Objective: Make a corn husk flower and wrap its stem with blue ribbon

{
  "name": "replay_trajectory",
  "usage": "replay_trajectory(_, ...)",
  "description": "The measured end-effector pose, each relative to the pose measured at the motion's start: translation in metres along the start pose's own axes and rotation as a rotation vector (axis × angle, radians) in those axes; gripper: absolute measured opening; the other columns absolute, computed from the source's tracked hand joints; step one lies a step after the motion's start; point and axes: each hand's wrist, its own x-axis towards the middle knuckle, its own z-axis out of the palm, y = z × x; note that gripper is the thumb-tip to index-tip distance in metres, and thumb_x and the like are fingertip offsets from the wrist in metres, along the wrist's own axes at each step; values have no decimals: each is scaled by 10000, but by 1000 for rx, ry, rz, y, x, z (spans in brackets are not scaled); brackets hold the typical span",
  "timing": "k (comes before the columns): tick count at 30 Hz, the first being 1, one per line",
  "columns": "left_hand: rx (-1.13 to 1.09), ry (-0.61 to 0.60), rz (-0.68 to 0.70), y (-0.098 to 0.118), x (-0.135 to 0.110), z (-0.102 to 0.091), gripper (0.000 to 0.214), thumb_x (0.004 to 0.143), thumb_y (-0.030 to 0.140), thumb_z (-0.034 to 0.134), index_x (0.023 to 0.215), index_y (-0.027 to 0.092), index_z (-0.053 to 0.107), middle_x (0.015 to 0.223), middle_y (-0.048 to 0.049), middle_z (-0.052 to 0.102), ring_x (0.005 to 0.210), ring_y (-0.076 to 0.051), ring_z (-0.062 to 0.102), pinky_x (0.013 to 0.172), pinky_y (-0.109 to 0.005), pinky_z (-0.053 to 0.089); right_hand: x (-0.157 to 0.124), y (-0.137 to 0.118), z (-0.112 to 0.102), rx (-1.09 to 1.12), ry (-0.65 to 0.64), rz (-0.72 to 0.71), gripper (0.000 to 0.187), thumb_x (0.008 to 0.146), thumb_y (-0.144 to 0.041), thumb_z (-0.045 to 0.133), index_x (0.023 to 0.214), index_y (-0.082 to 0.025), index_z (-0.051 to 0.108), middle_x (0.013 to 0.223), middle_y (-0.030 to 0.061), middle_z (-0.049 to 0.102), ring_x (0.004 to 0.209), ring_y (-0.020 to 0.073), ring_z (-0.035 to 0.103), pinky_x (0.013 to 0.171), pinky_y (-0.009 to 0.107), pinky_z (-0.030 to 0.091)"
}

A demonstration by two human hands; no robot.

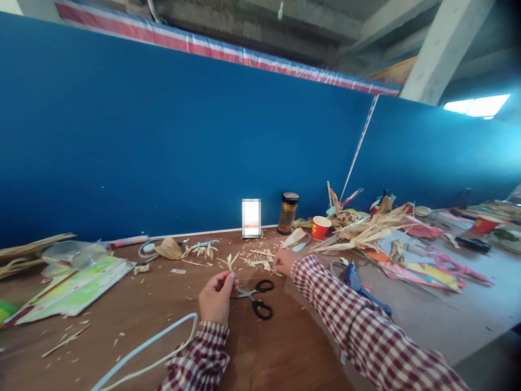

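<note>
Table: scissors lay just right of the left hand. Behind them, scraps were strewn left of the right hand. Jar stood at the back, before the wall, cup to its right. Husks lay further right, behind a glue gun. Board lay far left.

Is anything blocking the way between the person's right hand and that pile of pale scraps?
Nothing visible is. The right hand is at the right edge of the pale scraps. The scissors lie on the near side of the scraps, and the red cup stands beyond the hand; neither is between them.
</note>
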Motion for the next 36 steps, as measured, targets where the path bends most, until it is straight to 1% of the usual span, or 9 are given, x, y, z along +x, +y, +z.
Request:
replay_trajectory(3,2,-2,7,0,0,-1,320,551,294,732,795,115,630,640,-16,657,572,-109,607,563,-224,520,1,-3,6,35,-40,-8,121,545,-137,697,476,-162,600,454,-40,500,487,95,483,519,221,348)
replay_trajectory(6,0,-10,9,-1,1,-1,324,547,297,734,789,109,630,637,-25,657,563,-119,609,551,-236,521,-3,-3,9,85,-15,-39,149,542,-83,677,465,-154,572,451,-45,484,486,88,460,512,215,340)
replay_trajectory(11,11,-31,1,-1,-1,1,319,540,311,733,764,110,626,602,-22,647,529,-127,600,524,-250,518,-18,-5,1,200,121,-94,68,659,-173,628,700,-154,578,604,-29,533,578,96,482,557,215,378)
replay_trajectory(15,12,-60,-6,2,-6,3,321,528,322,738,750,116,630,597,-10,645,531,-119,595,526,-236,507,-29,-21,4,575,174,-139,230,674,-243,632,862,-150,537,651,-27,554,593,99,513,579,228,420)
replay_trajectory(18,24,-73,-20,3,-8,4,335,517,337,740,748,118,636,590,-11,645,535,-123,598,524,-236,504,-32,-36,14,874,150,-157,241,648,-320,661,787,-159,548,607,-34,546,549,98,505,531,228,418)
replay_trajectory(23,16,-81,-51,0,-8,4,365,487,349,756,743,117,637,566,-3,637,513,-113,589,511,-222,501,-29,-55,28,1137,27,-120,269,629,-383,673,714,-176,524,618,-25,577,497,90,492,402,184,351)
replay_trajectory(27,-6,-113,-95,0,-11,6,360,487,341,768,729,114,629,555,3,629,497,-102,584,488,-201,492,-27,-60,30,1143,36,-137,235,639,-367,671,690,-173,548,588,-34,550,471,76,458,393,177,335)
replay_trajectory(32,-21,-158,-209,2,-17,10,337,507,253,782,770,111,625,634,-39,666,502,-97,596,473,-191,498,-32,-60,31,1118,30,-153,193,701,-371,608,724,-184,567,603,-20,567,537,109,520,451,203,377)
replay_trajectory(36,-16,-165,-247,4,-19,11,294,542,207,767,784,100,641,636,-48,671,497,-88,597,474,-177,503,-39,-62,32,1013,128,-211,139,737,-308,570,813,-192,583,681,-6,599,610,131,553,554,248,432)
